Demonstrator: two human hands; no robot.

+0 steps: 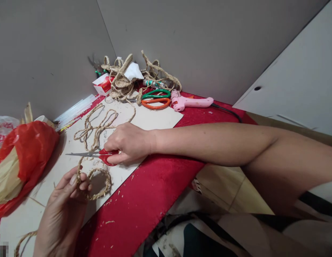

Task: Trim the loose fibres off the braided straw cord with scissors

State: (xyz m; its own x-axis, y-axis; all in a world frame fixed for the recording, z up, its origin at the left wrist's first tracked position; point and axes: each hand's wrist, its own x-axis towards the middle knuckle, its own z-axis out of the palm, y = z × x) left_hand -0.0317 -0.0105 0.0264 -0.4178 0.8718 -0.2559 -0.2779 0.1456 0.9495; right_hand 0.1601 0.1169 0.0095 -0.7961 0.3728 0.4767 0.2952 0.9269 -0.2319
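Observation:
My right hand [127,144] grips the red handles of a pair of scissors [105,156], whose blades point left. The blades lie at a braided straw rope [79,166], just above where my left hand [65,203] pinches it between thumb and fingers. A ring of the same braid [109,182] hangs beside my left fingertips. Loose loops of braid [97,130] lie on the white board [163,119] beyond the scissors. Whether the blades have cut into the rope cannot be made out.
Behind are a tangled braid heap [120,82], scissors with green and orange handles [156,103], a pink glue gun [192,102], a red-and-white box [102,85] and clear sticks [77,109]. A red plastic bag [37,146] stands left. Red cloth [144,189] covers the table; grey walls close the back.

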